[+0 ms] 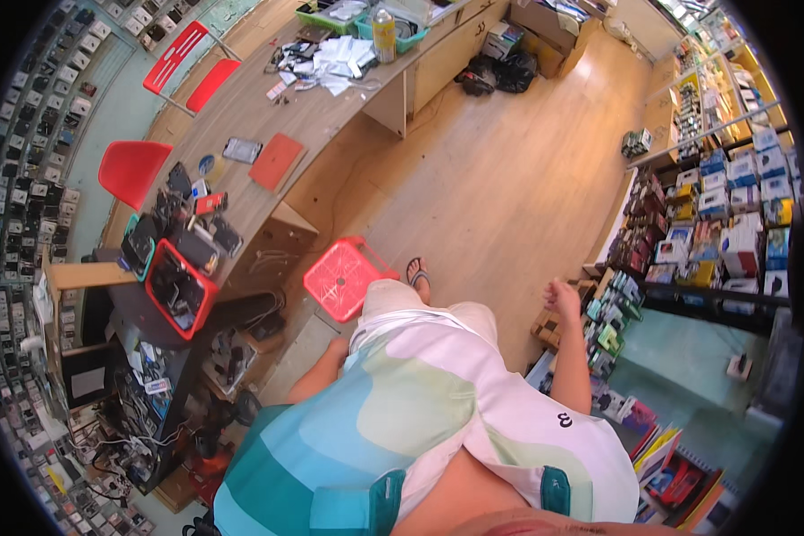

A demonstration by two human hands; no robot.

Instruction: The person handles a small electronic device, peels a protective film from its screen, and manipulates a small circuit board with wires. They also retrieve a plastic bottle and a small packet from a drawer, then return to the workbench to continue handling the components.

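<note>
Just right of the frame's centre, here's the right hand [560, 297], raised on a bent forearm, fingers curled in loosely; whether they press together or pinch anything, I cannot tell from this angle. Nearest to it, right of centre, sit the stacked small boxes [609, 335], many of them green and white, and hand and boxes look apart. Over on the other side, left of centre, the left hand [335, 351] shows only in part, tucked against the shirt [420, 384] and pale shorts [393, 299], so its grip can't be read at all. Closest to that one, a little above it in the frame, is the red stool [341, 280], square-topped with a patterned seat, right beside the shorts. One foot [422, 284] in a dark flip-flop pokes out in the middle, planted on the wooden floor [500, 188]. Up the left side runs the long counter [241, 112], and it's busy: loose white papers [339, 62] near the top, a yellow can [383, 36] beside them, then a phone [242, 149] next to an orange-red booklet [276, 162], and lower down a red basket [211, 308] full of dark items. Two red chairs [134, 174] line its far side. Across at the right edge, boxed goods [732, 205] crowd the shelves in rows.
</note>
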